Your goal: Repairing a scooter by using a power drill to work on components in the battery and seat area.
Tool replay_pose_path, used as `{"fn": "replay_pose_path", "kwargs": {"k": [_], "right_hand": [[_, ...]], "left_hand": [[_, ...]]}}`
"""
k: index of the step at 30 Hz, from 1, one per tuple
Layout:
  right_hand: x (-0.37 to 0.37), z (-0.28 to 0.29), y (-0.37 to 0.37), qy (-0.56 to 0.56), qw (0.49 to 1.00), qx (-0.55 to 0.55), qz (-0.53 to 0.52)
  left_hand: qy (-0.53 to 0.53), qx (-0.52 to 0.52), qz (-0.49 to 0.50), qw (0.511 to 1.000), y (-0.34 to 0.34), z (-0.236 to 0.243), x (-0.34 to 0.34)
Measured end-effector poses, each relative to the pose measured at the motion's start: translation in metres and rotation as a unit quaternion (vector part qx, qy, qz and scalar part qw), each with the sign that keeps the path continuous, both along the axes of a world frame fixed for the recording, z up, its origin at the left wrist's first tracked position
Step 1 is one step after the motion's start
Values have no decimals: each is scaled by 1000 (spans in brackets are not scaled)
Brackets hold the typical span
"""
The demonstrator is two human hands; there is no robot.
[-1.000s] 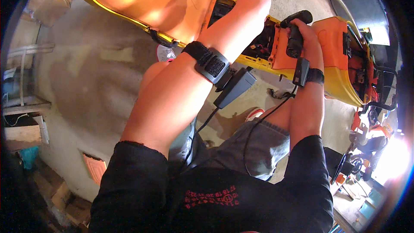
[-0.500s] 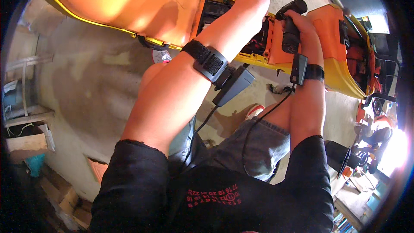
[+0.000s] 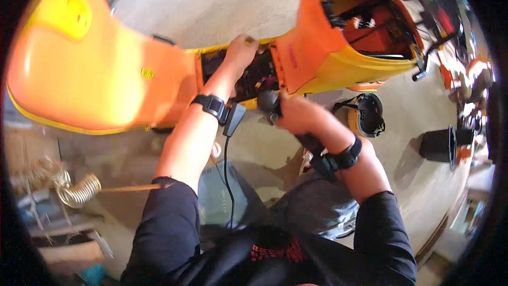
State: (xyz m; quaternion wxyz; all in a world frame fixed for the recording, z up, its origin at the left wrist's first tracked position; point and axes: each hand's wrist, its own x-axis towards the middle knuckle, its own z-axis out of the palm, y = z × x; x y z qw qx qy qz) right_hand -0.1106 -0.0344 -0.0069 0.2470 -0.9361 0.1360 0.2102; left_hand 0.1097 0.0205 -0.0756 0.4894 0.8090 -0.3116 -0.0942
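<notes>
An orange and yellow scooter body [image 3: 127, 90] stretches across in front of me. In its middle is an open floor compartment [image 3: 259, 77] with dark parts and wiring inside. At the compartment's far edge, my left hand [image 3: 242, 52] is closed with curled fingers; whatever they hold is hidden. My right hand [image 3: 293, 114], blurred by motion, grips a black cordless driver [image 3: 269, 101] at the compartment's near edge. The driver's rounded end faces the opening, and its tip cannot be made out. Each wrist wears a black strap with a small device.
The scooter's front section [image 3: 370, 26] stands open at the right. A yellow and black helmet [image 3: 368, 116] lies on the floor near it, with a black bucket [image 3: 439, 144] farther right. At the left are a coiled metal spring-like piece [image 3: 79, 190] and cardboard.
My view has shifted, showing more of the scooter. The driver has moved from beside the front section to the compartment's near edge and turned. My left hand stays over the compartment.
</notes>
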Motion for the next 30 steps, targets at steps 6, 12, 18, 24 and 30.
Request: {"fn": "replay_pose_path", "kwargs": {"k": [6, 12, 18, 24, 30], "right_hand": [[-50, -34, 26, 37, 997, -19, 65], [-67, -40, 9, 124, 988, 93, 15], [-56, -7, 11, 122, 980, 39, -151], [-62, -6, 5, 173, 981, 56, -71], [-72, -24, 34, 242, 967, 53, -63]], "left_hand": [[-127, 84, -78, 985, -59, -97, 30], [-240, 212, -99, 942, -115, -238, 43], [-30, -110, -214, 970, -116, -280, 121], [225, -161, -138, 951, -87, -220, 44], [674, -182, -109, 707, -41, -104, -52]]}}
